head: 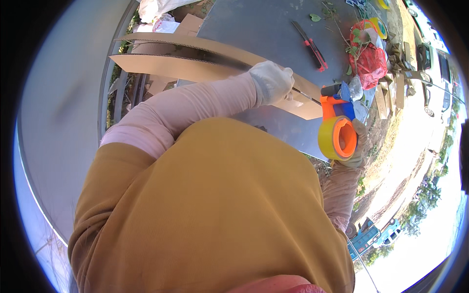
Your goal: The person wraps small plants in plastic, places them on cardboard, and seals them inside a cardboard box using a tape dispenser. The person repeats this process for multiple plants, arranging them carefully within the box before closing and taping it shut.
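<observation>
My left hand point(272, 82), in a pale glove, grips the edges of a cardboard box point(205, 71) and presses two of its long panels together. Towards its left end the panels spread apart, with a dark gap between them. My right hand point(359, 141), also gloved, holds an orange and blue tape dispenser point(331, 104) at the box's right end. A roll of yellow tape point(327, 141) sits on the dispenser. Most of my right hand is hidden behind the dispenser and roll. Beyond the box, a red and black snap-off utility knife point(313, 51) lies on the grey tabletop point(253, 23).
A red plastic bag point(370, 66) and leafy twigs lie at the table's right side, near more tape rolls point(381, 28). Flat cardboard pieces point(388, 95) are on the ground to the right. A large pale panel point(69, 95) stands on the left. Several vehicles are parked outside.
</observation>
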`<state>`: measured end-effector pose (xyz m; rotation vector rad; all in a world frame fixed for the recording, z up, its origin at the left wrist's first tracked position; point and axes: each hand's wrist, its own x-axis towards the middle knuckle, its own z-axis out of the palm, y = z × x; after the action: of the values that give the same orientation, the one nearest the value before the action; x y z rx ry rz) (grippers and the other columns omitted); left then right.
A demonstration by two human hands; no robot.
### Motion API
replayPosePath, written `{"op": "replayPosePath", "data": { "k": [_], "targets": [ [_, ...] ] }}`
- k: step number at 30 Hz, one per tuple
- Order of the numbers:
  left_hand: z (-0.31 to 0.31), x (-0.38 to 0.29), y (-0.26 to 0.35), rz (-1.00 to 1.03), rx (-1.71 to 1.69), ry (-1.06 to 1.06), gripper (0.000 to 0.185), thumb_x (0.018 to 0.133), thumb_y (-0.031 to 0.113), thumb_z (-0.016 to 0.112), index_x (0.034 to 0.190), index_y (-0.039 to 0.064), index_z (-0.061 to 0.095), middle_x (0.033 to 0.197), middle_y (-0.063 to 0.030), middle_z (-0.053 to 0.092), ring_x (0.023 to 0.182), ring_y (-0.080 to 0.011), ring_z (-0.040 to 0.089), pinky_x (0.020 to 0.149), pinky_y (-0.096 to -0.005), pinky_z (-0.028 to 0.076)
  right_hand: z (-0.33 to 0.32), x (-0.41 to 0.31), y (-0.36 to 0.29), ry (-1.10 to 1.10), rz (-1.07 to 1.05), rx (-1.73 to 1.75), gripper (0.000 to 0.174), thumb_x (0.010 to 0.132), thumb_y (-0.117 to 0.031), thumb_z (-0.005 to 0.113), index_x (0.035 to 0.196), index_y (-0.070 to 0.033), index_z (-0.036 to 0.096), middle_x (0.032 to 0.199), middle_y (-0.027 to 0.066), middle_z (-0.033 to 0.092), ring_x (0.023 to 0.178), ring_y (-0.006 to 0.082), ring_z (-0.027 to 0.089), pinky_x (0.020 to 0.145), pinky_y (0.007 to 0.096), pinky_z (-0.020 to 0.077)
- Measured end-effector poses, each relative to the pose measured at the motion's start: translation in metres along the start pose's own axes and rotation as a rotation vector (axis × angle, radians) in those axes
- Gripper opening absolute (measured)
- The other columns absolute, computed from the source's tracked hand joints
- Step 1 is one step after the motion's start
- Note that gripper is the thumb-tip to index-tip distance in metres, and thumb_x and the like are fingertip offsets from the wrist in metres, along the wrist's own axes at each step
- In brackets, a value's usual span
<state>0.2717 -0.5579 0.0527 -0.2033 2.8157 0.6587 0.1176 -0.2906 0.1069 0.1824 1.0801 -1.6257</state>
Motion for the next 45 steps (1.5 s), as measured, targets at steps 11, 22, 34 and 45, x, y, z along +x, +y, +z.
{"op": "replayPosePath", "data": {
  "k": [11,22,34,45],
  "targets": [
    [0.009,-0.092,-0.077,-0.172,-0.012,0.31,0.034,0.091,0.038,0.069,0.116,0.015,0.069,0.111,-0.0047,0.072,0.112,-0.0272,0.066,0.098,-0.0416,0.05,0.084,0.127,-0.066,0.081,0.182,-0.585,0.038,0.099,-0.027,0.063,0.123,0.002,0.06,0.113,0.0186,0.072,0.102,0.0278,0.073,0.093,0.0424,0.0609],
    [0.005,-0.097,-0.083,-0.212,-0.08,0.256,0.031,0.089,0.041,0.071,0.105,0.014,0.076,0.103,-0.0011,0.073,0.107,-0.0215,0.068,0.095,-0.0365,0.051,0.234,0.228,0.009,-0.094,0.501,-1.581,0.032,0.097,-0.03,0.063,0.116,-0.005,0.07,0.107,0.008,0.072,0.094,0.018,0.069,0.088,0.0366,0.0576],
    [0.034,-0.083,-0.079,0.228,0.499,0.264,0.057,0.1,0.028,0.052,0.152,0.049,0.041,0.17,-0.006,0.021,0.145,-0.0282,0.04,0.118,-0.047,0.034,0.101,0.08,0.105,0.069,0.584,-0.778,0.029,0.099,-0.019,0.061,0.112,0.006,0.069,0.104,0.0118,0.072,0.096,0.0166,0.068,0.092,0.0305,0.0544],
    [0.045,-0.168,-0.11,0.18,0.116,0.602,0.062,0.082,0.023,0.068,0.141,0.009,0.053,0.153,-0.0089,0.048,0.145,-0.0306,0.041,0.126,-0.0475,0.028,0.042,0.047,0.009,-0.016,0.341,-0.048,0.041,0.091,-0.049,0.066,0.094,-0.008,0.069,0.09,0.0084,0.073,0.073,0.0246,0.071,0.068,0.0377,0.0602]
  ]
}}
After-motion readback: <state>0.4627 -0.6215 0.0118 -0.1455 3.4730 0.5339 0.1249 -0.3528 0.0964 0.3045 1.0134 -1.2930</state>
